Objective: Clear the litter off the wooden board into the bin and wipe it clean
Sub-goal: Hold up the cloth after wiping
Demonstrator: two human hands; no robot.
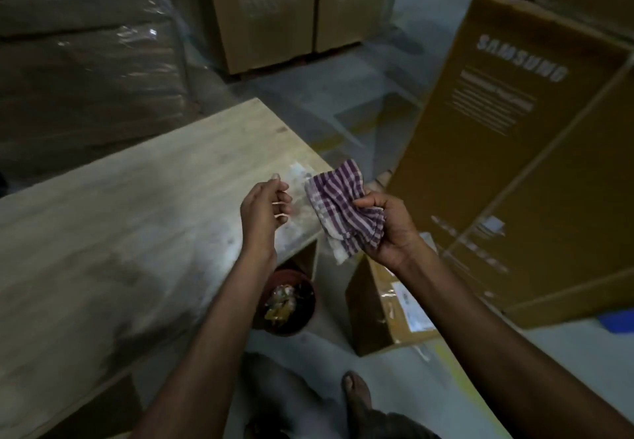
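A pale wooden board stretches from the lower left to the middle of the view, its top bare except for a whitish smear near its right end. My right hand grips a crumpled purple-and-white checked cloth just past the board's right edge. My left hand hovers over that end of the board with its fingers loosely curled and nothing in it. On the floor below the board's edge stands a round dark red bin with crumpled wrappers inside.
A small cardboard box sits on the floor right of the bin. A tall printed carton stands at the right. Plastic-wrapped stacks and more cartons fill the back. My bare foot is on the floor.
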